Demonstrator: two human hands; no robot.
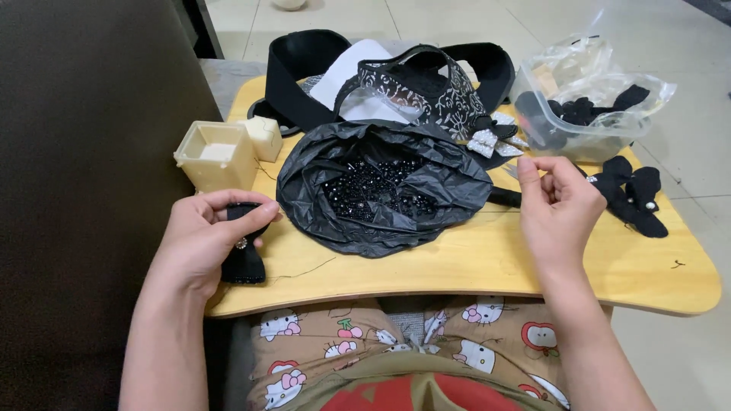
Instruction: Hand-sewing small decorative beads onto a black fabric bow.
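A single head-worn camera looked steeply down from above the person's lap, facing forward across a small wooden lap table (487, 266) set close below. The view took in both forearms entering from the near edge, the tabletop filling the middle, a dark sofa side (84, 152) at left and pale floor tiles (685, 152) at far right.

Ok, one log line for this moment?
left hand: holds black fabric bow | right hand: pinched, contents unclear | black bag of beads: open between hands, on wooden tray
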